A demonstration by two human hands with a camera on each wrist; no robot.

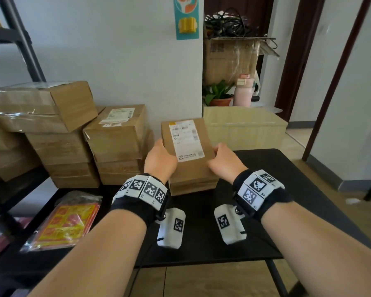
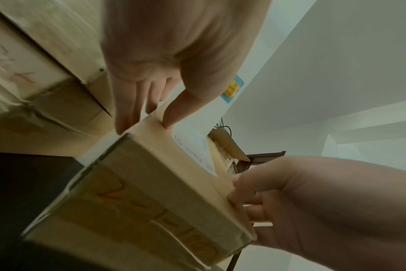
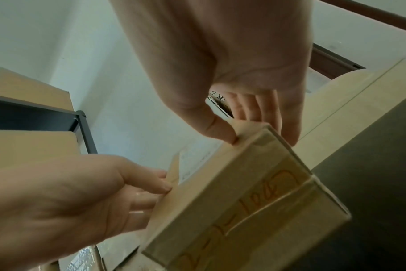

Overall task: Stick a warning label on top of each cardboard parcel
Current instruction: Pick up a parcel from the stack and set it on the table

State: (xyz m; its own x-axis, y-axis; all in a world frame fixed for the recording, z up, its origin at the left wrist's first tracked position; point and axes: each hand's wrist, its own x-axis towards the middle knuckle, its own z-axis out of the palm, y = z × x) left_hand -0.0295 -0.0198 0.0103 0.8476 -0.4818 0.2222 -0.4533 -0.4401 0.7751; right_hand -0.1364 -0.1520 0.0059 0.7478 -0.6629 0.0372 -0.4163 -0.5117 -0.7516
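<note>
A brown cardboard parcel (image 1: 193, 170) with a white shipping label (image 1: 185, 140) sits between my two hands over the black table (image 1: 287, 189). I cannot tell whether its underside touches the table. My left hand (image 1: 161, 151) grips its left side, thumb on the top edge, fingers down the side. My right hand (image 1: 217, 155) grips the right side the same way. In the left wrist view my left hand (image 2: 148, 117) clasps the parcel (image 2: 137, 192), whose end face carries orange handwriting. In the right wrist view my right hand (image 3: 250, 126) holds the parcel (image 3: 243, 201). A plastic packet of red-and-yellow warning labels (image 1: 66, 224) lies at the table's left front.
Stacked cardboard parcels (image 1: 116, 133) fill the table's back left, with more (image 1: 51, 103) further left beside a dark metal shelf (image 1: 19, 35). A light wooden cabinet (image 1: 244, 125) stands behind the table, bearing a potted plant (image 1: 220, 97), a pink bottle (image 1: 243, 93) and an open carton of cables (image 1: 229, 58).
</note>
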